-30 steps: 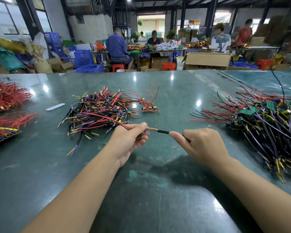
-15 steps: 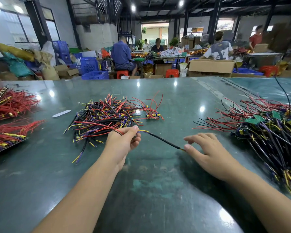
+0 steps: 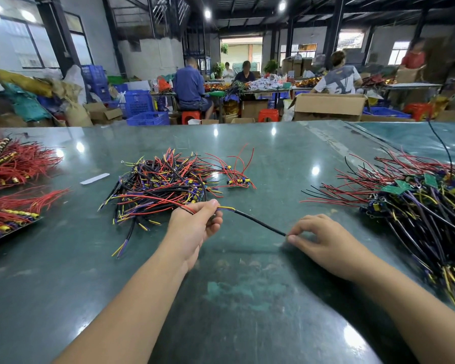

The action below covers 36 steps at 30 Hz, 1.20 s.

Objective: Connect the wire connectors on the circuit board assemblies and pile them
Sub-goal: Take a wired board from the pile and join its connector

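I see my left hand (image 3: 195, 224) curled around one end of a black sheathed cable (image 3: 258, 222), its fingers closed on the spot where red wires run out toward the middle pile (image 3: 166, 185) and short yellow and purple leads poke out past the thumb. The cable slopes down from that hand to my right hand (image 3: 323, 243), which pinches its far tip between thumb and forefinger, the other fingers loosely arched above the green table (image 3: 234, 298). The cable hangs just above the tabletop between the 2 hands.

Taking the middle pile as my landmark: it lies just beyond the left hand, a tangle of black, red, yellow and purple wires. Just to its right sits a small board assembly (image 3: 238, 181) with red leads looping up. To its left lies a white strip (image 3: 94, 178), and farther left 2 bundles of red wires (image 3: 13, 164) reach the table edge. Well to the right of the pile, beyond my right hand, spreads a larger heap of assemblies (image 3: 415, 206) with green circuit boards on top and black cables fanning toward me. Behind the pile, past the table's far edge, people sit at benches among blue crates (image 3: 139, 103) and a cardboard box (image 3: 329, 106).
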Tool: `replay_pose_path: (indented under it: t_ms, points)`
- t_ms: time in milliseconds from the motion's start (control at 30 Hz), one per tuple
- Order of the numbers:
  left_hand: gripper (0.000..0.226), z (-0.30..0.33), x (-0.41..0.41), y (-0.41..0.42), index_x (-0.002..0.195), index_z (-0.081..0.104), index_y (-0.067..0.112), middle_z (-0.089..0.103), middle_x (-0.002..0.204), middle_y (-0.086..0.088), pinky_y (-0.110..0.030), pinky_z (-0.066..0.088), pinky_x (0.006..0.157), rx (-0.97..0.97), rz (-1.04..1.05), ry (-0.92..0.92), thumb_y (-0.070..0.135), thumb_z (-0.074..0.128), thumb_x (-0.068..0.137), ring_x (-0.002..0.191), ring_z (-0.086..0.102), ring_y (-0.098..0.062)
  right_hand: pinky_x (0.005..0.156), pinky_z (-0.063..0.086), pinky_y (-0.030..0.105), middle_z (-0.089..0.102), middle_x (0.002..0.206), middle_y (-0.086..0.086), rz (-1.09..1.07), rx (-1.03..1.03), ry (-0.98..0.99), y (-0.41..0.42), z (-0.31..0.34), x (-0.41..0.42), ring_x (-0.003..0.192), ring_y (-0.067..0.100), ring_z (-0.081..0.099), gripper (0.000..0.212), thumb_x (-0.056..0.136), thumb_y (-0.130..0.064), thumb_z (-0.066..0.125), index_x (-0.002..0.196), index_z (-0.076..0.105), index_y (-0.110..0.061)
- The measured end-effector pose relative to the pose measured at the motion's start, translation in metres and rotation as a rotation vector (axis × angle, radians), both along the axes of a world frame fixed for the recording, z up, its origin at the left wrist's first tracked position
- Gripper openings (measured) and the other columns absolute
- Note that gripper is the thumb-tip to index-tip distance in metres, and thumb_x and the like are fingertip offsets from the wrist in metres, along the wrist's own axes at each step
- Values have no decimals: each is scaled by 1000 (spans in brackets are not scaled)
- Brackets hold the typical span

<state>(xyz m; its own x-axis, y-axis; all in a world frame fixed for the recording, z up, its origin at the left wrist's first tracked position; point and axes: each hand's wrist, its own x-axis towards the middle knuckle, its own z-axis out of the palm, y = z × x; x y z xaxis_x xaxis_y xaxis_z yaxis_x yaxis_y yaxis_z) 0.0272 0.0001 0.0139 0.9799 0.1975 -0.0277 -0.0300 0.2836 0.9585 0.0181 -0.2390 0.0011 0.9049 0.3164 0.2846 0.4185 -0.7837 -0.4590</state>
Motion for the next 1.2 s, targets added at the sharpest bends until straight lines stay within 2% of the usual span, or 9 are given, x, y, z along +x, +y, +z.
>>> replay_pose_path:
  t_ms: [100,200,300,500,600,700,833,1033,1200]
  points:
    - [15,-1,1,1,78,64,7,62,57,0,-13,49,47,-4,17,9,8,59,91,46,56,-3,63,34,14,62,70,-18,-97,88,-16,-6,4,1,72,-3,53,15,86,-35,65,73,64,-29]
    - [14,-1,2,0,78,64,6,62,59,-1,-13,49,47,-1,26,11,8,60,91,46,56,-4,60,39,16,65,66,-12,-151,161,35,-10,5,2,60,-5,52,20,85,-38,66,70,67,-25]
    - [13,-1,2,1,79,65,6,62,59,-1,-13,49,47,-5,27,15,8,60,91,46,56,-3,64,42,18,67,68,-12,-136,183,78,-12,5,2,62,-4,53,17,87,-33,65,71,67,-27]
    - [15,0,1,2,77,65,6,62,57,0,-13,49,47,-7,32,8,8,59,92,46,56,-3,60,38,14,62,64,-10,-71,151,113,-12,6,1,60,-1,51,14,88,-27,64,75,68,-24]
    - [16,1,2,3,78,65,7,63,58,0,-13,49,48,-28,33,6,8,59,92,47,56,-3,56,35,14,59,58,-14,-52,276,143,-10,6,0,54,-2,46,12,87,-22,66,76,69,-20]
    - [16,1,2,4,77,65,8,63,58,0,-13,49,47,-35,38,7,9,59,92,47,56,-4,54,38,17,60,55,-7,-55,413,198,-8,7,-1,53,4,49,11,84,-18,69,74,70,-17]
    - [16,2,3,6,77,65,6,63,58,0,-13,49,47,-51,53,5,9,59,92,46,57,-3,47,33,11,60,52,0,-45,546,256,-8,11,-5,47,5,48,11,80,-22,74,73,69,-15]
    - [17,2,3,8,77,64,5,60,63,-4,-13,48,47,-33,53,-6,9,58,93,45,56,-3,53,35,14,59,60,-1,35,609,248,-5,15,-8,54,6,47,13,81,-11,73,70,66,-9]
    - [19,3,2,9,75,63,6,62,53,2,-13,49,46,-39,69,-8,9,58,93,44,56,-2,59,36,19,59,68,2,130,611,140,-4,16,-10,61,9,47,15,80,-6,71,67,65,-6]
